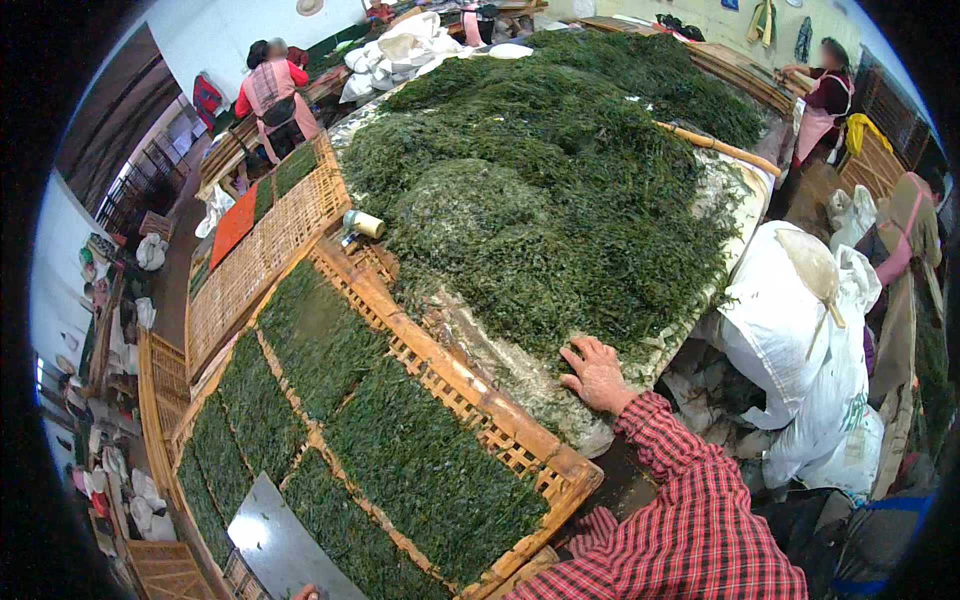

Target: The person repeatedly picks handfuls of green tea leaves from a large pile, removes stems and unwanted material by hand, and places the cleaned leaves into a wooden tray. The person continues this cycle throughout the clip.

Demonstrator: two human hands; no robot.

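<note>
My right hand, in a red checked sleeve, rests with fingers spread at the near edge of a big heap of green seaweed. Whether it holds any strands cannot be told. Only a fingertip or two of my left hand show at the bottom edge, by a flat metal sheet lying over the seaweed on the rack. This woven bamboo rack bears rectangular seaweed layers parted by narrow gaps.
A second woven rack with an orange-red panel adjoins at left. A pale cup-like container stands between rack and heap. White sacks are at right. A bamboo pole lies on the heap. Co-workers in pink aprons stand farther off.
</note>
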